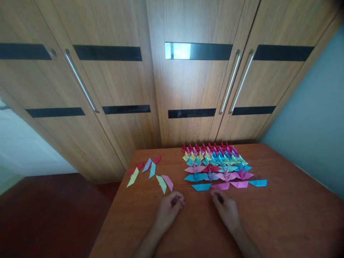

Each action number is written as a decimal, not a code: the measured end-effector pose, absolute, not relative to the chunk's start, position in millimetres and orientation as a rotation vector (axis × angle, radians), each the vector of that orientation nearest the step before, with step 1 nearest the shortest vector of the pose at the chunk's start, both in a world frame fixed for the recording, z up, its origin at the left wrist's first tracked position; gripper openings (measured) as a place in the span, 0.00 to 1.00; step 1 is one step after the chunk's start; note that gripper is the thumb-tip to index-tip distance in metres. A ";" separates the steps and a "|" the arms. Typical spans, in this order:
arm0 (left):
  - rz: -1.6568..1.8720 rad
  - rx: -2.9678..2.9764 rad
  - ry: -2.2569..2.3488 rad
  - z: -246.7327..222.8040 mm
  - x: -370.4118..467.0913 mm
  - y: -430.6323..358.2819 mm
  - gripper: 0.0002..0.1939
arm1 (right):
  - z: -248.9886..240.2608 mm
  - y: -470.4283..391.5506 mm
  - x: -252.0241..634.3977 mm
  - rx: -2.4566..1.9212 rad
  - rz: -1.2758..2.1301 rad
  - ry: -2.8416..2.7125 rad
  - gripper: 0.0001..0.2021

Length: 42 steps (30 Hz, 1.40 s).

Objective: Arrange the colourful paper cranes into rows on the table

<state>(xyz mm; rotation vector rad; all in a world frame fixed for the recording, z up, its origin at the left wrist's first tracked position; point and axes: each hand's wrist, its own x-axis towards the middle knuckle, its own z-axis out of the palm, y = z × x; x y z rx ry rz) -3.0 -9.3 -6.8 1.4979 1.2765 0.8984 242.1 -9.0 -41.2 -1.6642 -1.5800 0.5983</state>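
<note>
My left hand (170, 208) rests low over the table, fingers curled in, with nothing seen in them. Closest to it are a pink folded paper strip (168, 182) and a pale yellow-green one (161, 184). My right hand (227, 209) is also curled closed, its fingertips just below the left end of a pink folded strip (220, 186); whether they touch it I cannot tell. That strip lies in a front row with a blue strip (201, 187), another pink strip (240, 184) and a second blue strip (258, 183). Behind them stand rows of paper cranes (212, 159).
More folded strips lie at the table's left: a yellow one (132, 178), a light blue one (152, 170), a lilac one (147, 165) and red ones (156, 160). The brown table (193, 229) meets a wooden wardrobe (185, 82) behind. A blue-grey wall (311, 118) stands right.
</note>
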 end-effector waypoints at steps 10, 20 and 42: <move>1.017 1.842 1.884 -7.9 -88.8 27.6 0.12 | -31.4 -18.5 205.3 -1.599 0.589 -1.794 0.13; 0.862 2.235 2.138 -19.2 -110.4 63.1 0.16 | -34.6 -17.9 206.8 -1.606 0.622 -1.762 0.13; 0.872 2.263 2.100 -26.8 -112.1 64.9 0.23 | -33.4 -19.3 206.1 -1.558 0.567 -1.749 0.11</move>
